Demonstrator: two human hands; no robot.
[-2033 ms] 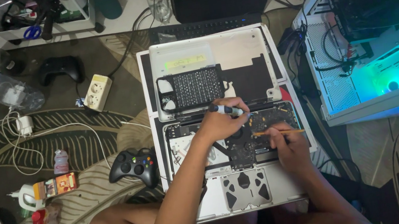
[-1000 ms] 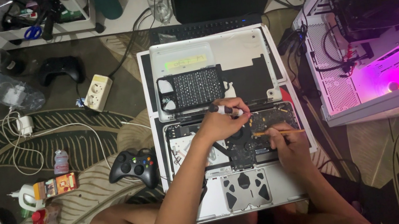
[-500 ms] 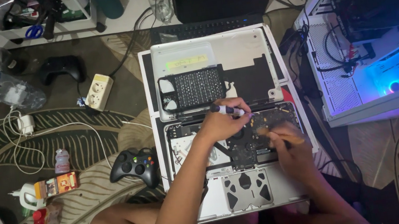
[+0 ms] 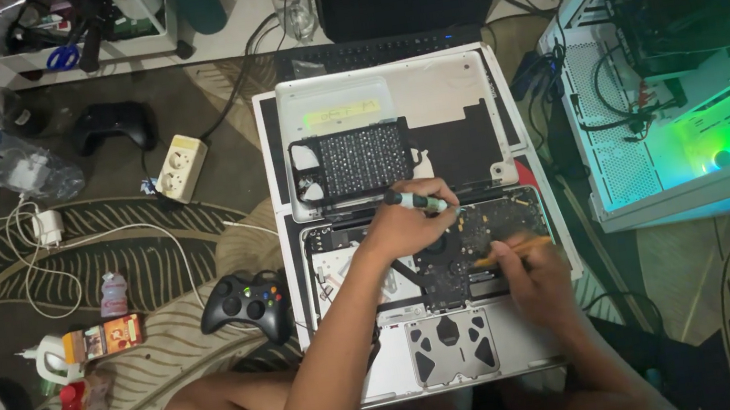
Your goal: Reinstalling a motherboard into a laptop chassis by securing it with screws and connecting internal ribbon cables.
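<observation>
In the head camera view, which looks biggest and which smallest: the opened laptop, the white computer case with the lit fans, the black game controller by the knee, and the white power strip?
1. Opened laptop, about level with the white computer case, which the frame cuts off, so unsure.
3. Black game controller.
4. White power strip, slightly smaller than the controller.

You've got a silver opened laptop (image 4: pixel 407 228) with a dark circuit board (image 4: pixel 477 246), a screwdriver (image 4: pixel 417 199) striped green and black in your left hand (image 4: pixel 406 223), a thin orange tool (image 4: pixel 512 252) in your right hand (image 4: pixel 531 281). Black game controller (image 4: pixel 246 302) on the brown rug (image 4: pixel 151 256) with its cream leaf pattern; white computer case (image 4: pixel 681 61) glowing green and teal.
</observation>
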